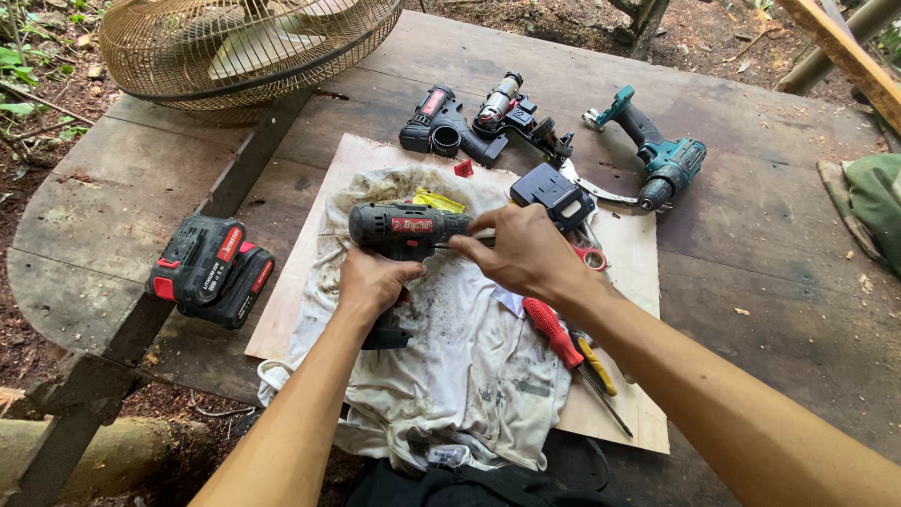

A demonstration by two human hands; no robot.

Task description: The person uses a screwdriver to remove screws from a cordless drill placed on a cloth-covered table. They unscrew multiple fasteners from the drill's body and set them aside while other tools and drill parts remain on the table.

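Your left hand (pixel 374 282) grips the black cordless drill (pixel 405 230) at centre frame; your right hand (pixel 526 252) pinches a thin tool at its nose. A slip could gouge the casing or your fingers.

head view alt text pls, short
Two bare hands work on a dark cordless drill over a stained white cloth: the left hand grips its handle, the right hand is at its front. Battery packs, a teal drill and screwdrivers lie around on the wooden table.
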